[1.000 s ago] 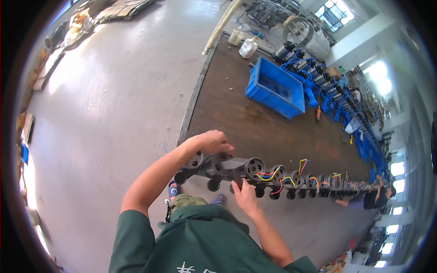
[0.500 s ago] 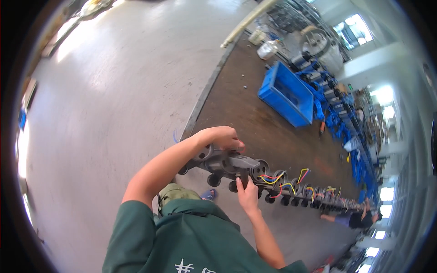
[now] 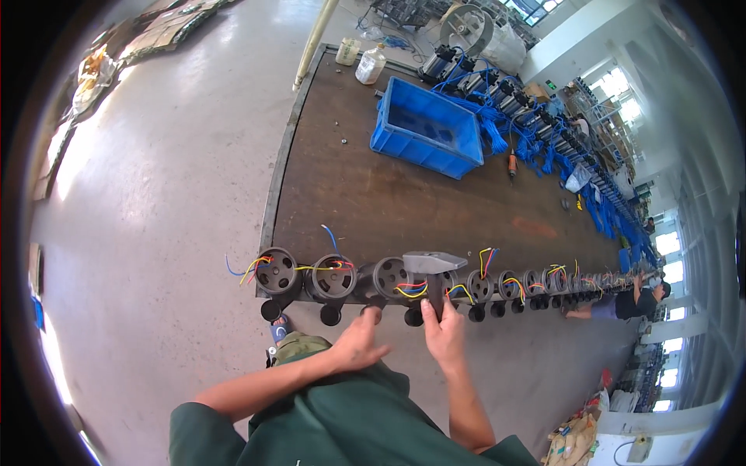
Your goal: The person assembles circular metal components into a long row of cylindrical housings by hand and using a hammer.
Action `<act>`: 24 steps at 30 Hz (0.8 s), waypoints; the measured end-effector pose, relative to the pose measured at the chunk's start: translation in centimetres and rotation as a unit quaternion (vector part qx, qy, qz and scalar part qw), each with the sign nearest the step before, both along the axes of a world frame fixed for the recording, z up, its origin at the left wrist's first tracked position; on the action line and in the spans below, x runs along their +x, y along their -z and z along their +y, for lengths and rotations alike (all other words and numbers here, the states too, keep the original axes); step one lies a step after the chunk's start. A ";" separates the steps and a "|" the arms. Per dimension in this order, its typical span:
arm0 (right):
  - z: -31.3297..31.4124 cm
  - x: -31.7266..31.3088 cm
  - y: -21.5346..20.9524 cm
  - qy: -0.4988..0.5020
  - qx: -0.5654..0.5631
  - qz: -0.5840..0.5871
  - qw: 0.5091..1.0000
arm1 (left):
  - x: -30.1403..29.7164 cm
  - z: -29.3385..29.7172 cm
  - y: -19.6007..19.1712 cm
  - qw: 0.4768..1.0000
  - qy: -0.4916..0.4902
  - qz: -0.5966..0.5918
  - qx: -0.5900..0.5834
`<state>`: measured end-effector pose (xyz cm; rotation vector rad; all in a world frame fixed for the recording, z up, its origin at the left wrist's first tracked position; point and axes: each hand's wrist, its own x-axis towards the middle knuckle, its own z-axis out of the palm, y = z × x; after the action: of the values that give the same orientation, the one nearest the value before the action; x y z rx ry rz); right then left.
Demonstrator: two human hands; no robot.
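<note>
Motors (image 3: 332,278) lined along near edge of long brown workbench (image 3: 365,194), coloured wires spilling out. Left hand (image 3: 359,344) pinching underside of third motor (image 3: 388,276). Right hand (image 3: 444,332) wrapped round hammer (image 3: 432,268) handle, head poised above. Likely tapping stage; next calls for steadying housing, striking squarely, clear of wires.

I'm looking down on a pale grey concrete floor (image 3: 155,194) in a big workshop, a long brown workbench (image 3: 373,194) running away from me with a blue plastic crate (image 3: 426,132) on it, and bright daylight pouring through tall windows (image 3: 668,241) along the right wall.
</note>
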<state>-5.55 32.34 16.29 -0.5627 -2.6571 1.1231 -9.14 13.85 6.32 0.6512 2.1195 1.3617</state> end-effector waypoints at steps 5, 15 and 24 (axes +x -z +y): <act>1.3 1.3 2.0 -0.030 0.014 -0.059 0.998 | -2.3 5.4 7.0 0.968 -0.215 0.107 0.075; 2.2 -0.1 3.5 -0.088 0.085 -0.111 0.986 | -4.2 7.4 10.8 0.943 -0.251 0.147 0.161; 2.1 1.2 7.6 -0.086 0.118 -0.048 0.988 | -4.9 7.7 10.6 0.946 -0.242 0.130 0.170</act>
<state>-4.34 34.47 8.70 -0.3577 -2.9142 0.8204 -14.03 21.55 -4.31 0.4708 2.3759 2.0409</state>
